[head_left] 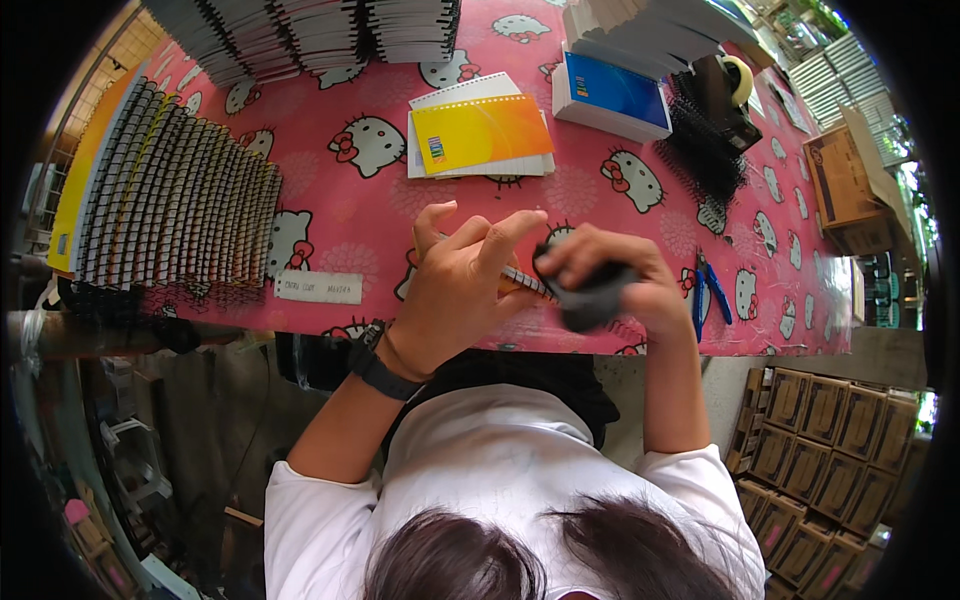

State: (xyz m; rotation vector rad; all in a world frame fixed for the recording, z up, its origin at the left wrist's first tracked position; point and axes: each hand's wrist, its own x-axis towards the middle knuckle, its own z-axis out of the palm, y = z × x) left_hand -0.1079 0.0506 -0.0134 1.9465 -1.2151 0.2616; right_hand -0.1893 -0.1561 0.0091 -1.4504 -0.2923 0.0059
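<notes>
Near the table's front edge, my left hand is closed around a small spiral-bound notebook. Only its coiled edge and a bit of orange cover show; the rest is hidden by the hand. My right hand grips a dark, rounded block-like thing against or close beside the coiled edge. Motion blurs this block, so I cannot tell its kind. To the right of that hand lie blue-handled pliers. Beyond both hands rests a small pile of punched sheets with a yellow-orange cover on top.
A long row of spiral notebooks fills the left side, with a white label strip beside it. Blue-covered pads, black binding coils and a tape dispenser stand far right. Cardboard boxes are stacked below right.
</notes>
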